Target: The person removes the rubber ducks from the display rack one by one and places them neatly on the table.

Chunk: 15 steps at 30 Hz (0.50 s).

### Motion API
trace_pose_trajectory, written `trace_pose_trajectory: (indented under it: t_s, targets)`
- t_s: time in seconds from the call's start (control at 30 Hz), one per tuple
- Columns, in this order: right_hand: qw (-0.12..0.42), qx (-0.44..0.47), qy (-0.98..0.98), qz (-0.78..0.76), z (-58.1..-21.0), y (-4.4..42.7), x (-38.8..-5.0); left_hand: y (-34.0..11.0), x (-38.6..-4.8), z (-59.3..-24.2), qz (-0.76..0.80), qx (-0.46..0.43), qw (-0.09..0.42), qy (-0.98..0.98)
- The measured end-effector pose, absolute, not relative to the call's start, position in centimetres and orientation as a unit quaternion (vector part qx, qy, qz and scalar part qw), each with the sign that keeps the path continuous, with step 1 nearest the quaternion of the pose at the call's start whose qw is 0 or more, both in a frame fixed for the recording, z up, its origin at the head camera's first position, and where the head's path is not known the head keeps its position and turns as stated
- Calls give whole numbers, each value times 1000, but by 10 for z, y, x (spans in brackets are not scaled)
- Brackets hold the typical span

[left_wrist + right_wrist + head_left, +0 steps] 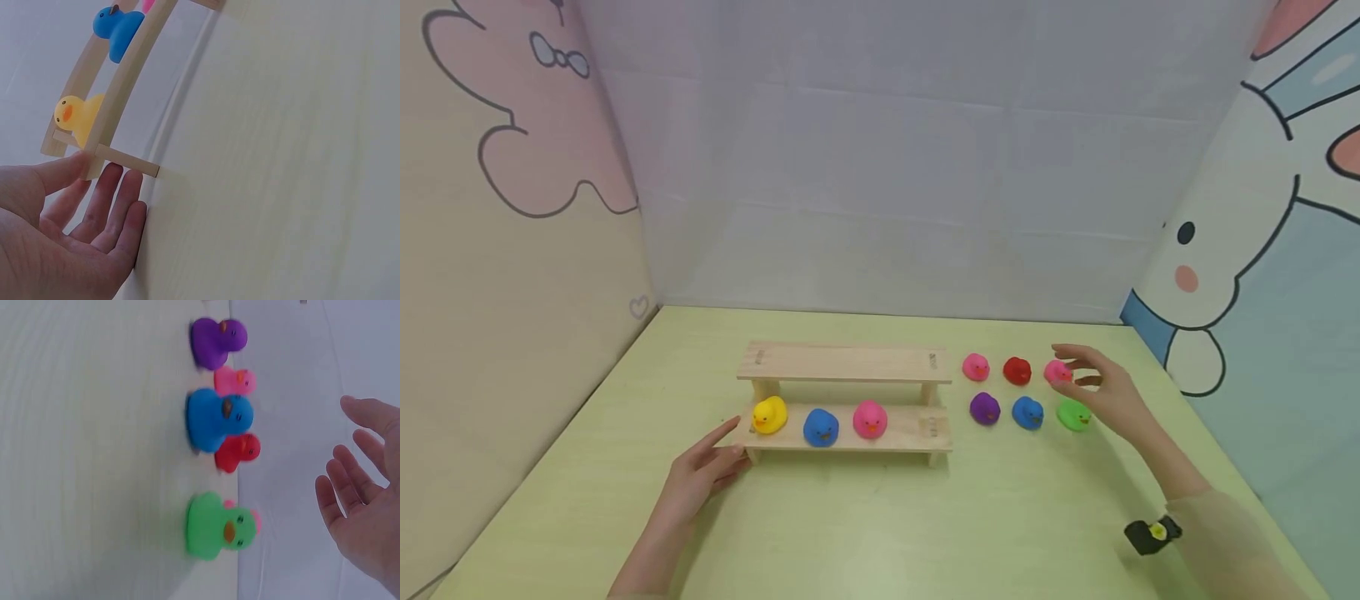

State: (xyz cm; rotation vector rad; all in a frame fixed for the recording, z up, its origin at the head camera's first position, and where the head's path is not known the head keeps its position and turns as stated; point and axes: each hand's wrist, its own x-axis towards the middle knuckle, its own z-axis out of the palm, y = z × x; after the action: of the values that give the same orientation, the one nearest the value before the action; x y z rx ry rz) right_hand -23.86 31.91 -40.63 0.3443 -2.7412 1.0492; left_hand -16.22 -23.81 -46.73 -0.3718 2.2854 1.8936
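Note:
A two-tier wooden shelf (842,364) stands on the table, with a yellow rubber duck (770,415), a blue duck (821,427) and a pink duck (870,419) along its lower board. My left hand (700,477) holds the left end of that board, thumb at its upper edge and fingers by the leg (128,160). To the right, my right hand (1108,393) hovers with parted fingers above a green duck (1074,415) and a second pink duck (1057,372), which it partly covers. Nothing is between its fingers in the right wrist view.
Beside the shelf, in two rows with the green duck, sit another pink duck (976,367), a red duck (1017,372), a purple duck (985,409) and another blue duck (1027,413). A white sheet (887,167) hangs behind the table; printed panels flank it.

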Motion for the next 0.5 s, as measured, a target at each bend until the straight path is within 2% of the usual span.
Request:
trace_pose_trajectory:
  t_s: [0.5]
  targets:
    - [142, 206, -873, 419, -382, 217, -234, -237, -162, -467, 634, -124, 73, 760]
